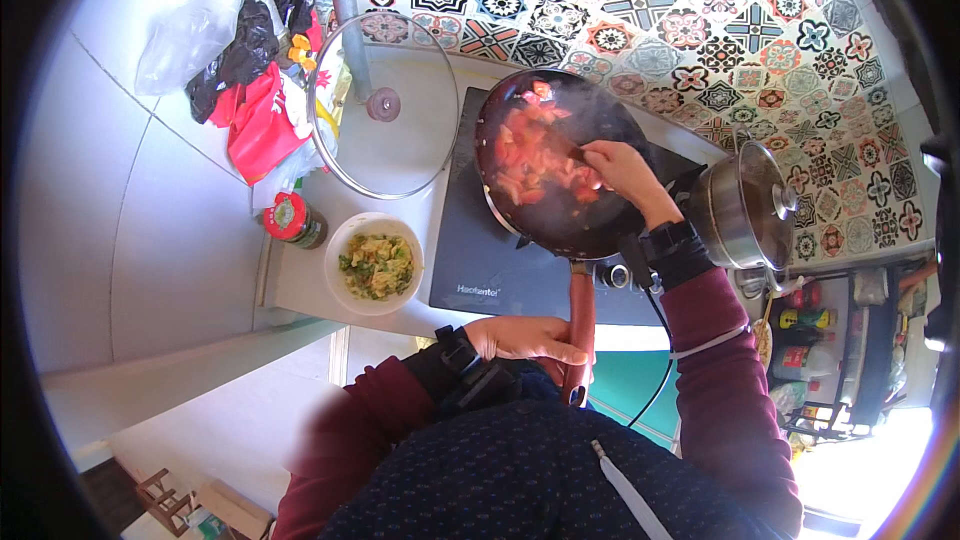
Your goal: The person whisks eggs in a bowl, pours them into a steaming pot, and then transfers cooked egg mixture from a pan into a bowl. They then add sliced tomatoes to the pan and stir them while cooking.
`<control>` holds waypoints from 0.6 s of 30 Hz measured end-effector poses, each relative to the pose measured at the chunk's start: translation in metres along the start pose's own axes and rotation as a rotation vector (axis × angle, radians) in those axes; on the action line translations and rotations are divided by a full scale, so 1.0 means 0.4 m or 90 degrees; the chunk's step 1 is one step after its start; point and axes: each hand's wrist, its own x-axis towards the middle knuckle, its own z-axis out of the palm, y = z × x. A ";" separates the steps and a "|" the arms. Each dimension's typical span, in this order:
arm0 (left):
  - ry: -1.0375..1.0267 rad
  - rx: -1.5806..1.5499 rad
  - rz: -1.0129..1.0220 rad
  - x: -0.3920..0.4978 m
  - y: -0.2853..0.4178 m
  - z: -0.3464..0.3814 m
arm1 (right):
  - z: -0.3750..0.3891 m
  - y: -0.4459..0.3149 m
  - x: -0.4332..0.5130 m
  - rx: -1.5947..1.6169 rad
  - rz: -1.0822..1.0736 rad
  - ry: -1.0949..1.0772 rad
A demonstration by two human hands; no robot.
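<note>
My left hand (525, 339) is wrapped around the reddish-brown handle (581, 307) of a dark wok (615, 101) on the gas stove. Chopped tomato pieces (525, 146) cover the wok's left and middle part, and steam rises from them. Over the food, my right hand (621, 171) grips a dark brown cooking utensil (576, 153); its lower end is blurred among the tomato and steam. To the left, a white bowl (332, 270) contains cooked egg with chopped greens (379, 266).
A glass lid (405, 150) lies behind the bowl, near a red-lidded jar (289, 217) and plastic bags (262, 124). Right of the stove (472, 240) stands a lidded steel pot (720, 217). A black cable (664, 367) hangs near my right forearm. Patterned tiles (585, 15) cover the wall.
</note>
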 end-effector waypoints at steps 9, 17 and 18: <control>-0.018 0.002 0.004 0.005 -0.009 -0.009 | -0.073 -0.108 -0.213 -0.134 -0.041 -0.154; -0.024 0.002 0.002 0.009 -0.013 -0.013 | -0.112 0.028 -0.174 -0.315 0.127 0.043; -0.024 0.001 0.001 0.010 -0.012 -0.014 | -0.081 0.029 -0.149 -0.320 0.101 0.052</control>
